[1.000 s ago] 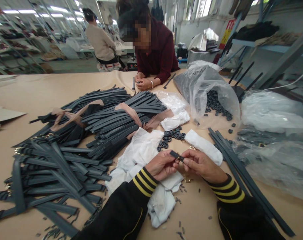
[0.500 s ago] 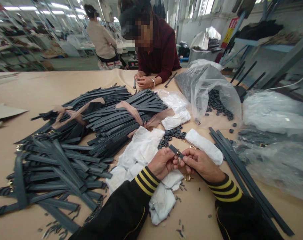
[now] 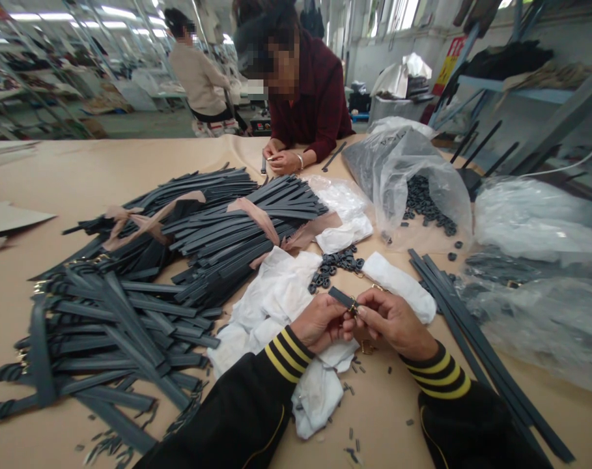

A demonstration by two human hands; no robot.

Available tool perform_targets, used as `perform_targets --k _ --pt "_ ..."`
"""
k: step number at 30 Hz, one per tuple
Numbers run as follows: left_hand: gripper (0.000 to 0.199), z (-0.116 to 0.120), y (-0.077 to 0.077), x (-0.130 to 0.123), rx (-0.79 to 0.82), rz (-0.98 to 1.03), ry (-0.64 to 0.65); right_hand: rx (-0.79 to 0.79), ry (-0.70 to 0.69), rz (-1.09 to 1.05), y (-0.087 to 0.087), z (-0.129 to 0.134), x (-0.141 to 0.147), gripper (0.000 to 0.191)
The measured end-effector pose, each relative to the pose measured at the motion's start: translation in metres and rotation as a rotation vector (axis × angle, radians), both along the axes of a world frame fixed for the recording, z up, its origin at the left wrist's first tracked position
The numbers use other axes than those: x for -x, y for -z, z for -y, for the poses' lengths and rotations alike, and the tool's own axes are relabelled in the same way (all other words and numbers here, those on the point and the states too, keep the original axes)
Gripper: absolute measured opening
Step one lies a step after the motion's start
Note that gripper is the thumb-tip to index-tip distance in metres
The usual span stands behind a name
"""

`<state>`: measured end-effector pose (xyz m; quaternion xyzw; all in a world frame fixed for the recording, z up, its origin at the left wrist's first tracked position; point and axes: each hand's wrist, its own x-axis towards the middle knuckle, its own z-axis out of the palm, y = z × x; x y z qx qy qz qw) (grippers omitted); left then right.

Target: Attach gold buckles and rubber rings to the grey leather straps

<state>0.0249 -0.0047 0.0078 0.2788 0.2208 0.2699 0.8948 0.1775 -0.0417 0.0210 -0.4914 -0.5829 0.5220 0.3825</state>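
Note:
A dark grey strap (image 3: 341, 297) with a gold buckle (image 3: 353, 308) on it is held between my two hands in the middle of the table. My left hand (image 3: 324, 322) pinches the strap from the left, close to the buckle. From the right, the thumb and fingers of my right hand (image 3: 391, 320) are closed at the buckle and partly hide it. Under and behind the hands lies crumpled white cloth (image 3: 271, 293). Another gold buckle (image 3: 367, 347) rests just below my right hand. Small dark loops (image 3: 332, 266) are heaped beyond my fingers.
Buckled straps (image 3: 129, 332) pile up at left, with tied strap bundles (image 3: 247, 218) behind. Long straps (image 3: 471, 332) lie at right, near plastic bags (image 3: 540, 326). An open bag (image 3: 398, 163) spills loops. Across the table, a person in dark red (image 3: 310, 91) leans over small work.
My right fingers have shifted slightly left along the strap and now close over the buckle. The strap has turned a little. The co-worker's hands have moved slightly.

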Motion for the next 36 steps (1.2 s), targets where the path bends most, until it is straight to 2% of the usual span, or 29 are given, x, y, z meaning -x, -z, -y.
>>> perform_targets --k 6,9,11,14,17,19,21,24,29,33,36 --pt "0.029 0.001 0.004 -0.002 -0.018 -0.138 -0.034 -0.125 0.142 0.069 0.004 0.0 0.009 0.013" --pt "0.032 0.001 0.005 -0.004 -0.071 -0.185 -0.064 -0.211 0.118 0.108 0.003 0.0 0.01 0.01" --pt "0.032 0.001 0.006 -0.006 -0.168 -0.243 -0.134 -0.226 0.091 0.145 0.002 0.0 0.009 0.006" --pt "0.026 0.001 0.007 -0.007 -0.398 -0.348 -0.276 -0.194 0.098 0.191 0.001 -0.001 0.006 0.005" --pt "0.02 -0.001 0.008 -0.005 -0.556 -0.4 -0.261 -0.168 0.107 0.21 0.003 -0.002 0.002 0.006" --pt "0.02 -0.002 0.009 -0.003 -0.609 -0.415 -0.232 -0.174 0.107 0.236 0.005 -0.003 0.001 0.008" --pt "0.022 -0.003 0.01 -0.002 -0.637 -0.45 -0.265 -0.174 0.103 0.264 0.007 -0.004 0.0 0.008" --pt "0.024 -0.003 0.011 -0.002 -0.6 -0.498 -0.342 -0.13 0.097 0.262 0.01 -0.005 0.0 0.009" --pt "0.023 -0.002 0.009 -0.005 -0.578 -0.494 -0.321 -0.023 0.104 0.204 0.011 -0.005 0.0 0.01" --pt "0.016 0.003 0.009 -0.008 -0.738 -0.595 -0.32 0.015 0.138 0.213 0.013 -0.004 0.001 0.01" --pt "0.007 0.009 0.009 -0.011 -0.956 -0.702 -0.392 0.005 0.187 0.236 0.016 -0.005 0.0 0.01"
